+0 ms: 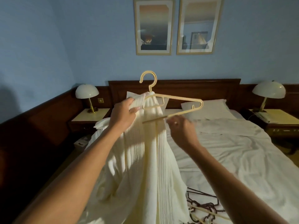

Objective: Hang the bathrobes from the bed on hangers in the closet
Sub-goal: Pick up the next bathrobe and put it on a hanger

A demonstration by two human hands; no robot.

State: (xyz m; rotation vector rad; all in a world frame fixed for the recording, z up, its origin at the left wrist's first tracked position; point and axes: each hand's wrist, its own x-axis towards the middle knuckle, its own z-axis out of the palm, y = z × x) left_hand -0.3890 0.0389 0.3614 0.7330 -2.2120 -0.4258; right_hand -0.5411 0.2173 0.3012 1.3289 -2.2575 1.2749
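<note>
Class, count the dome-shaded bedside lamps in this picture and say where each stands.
2. One white-domed brass lamp stands on the nightstand left of the bed; the other on the nightstand right of it. None appears hidden.

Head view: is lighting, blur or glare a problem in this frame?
Head view: dim and uneven, with the room's left side in deep shadow; the right hand is motion-blurred, while the left hand gripping the white ribbed bathrobe is sharper; the glass of the two gold-framed pictures reflects the room.
</note>
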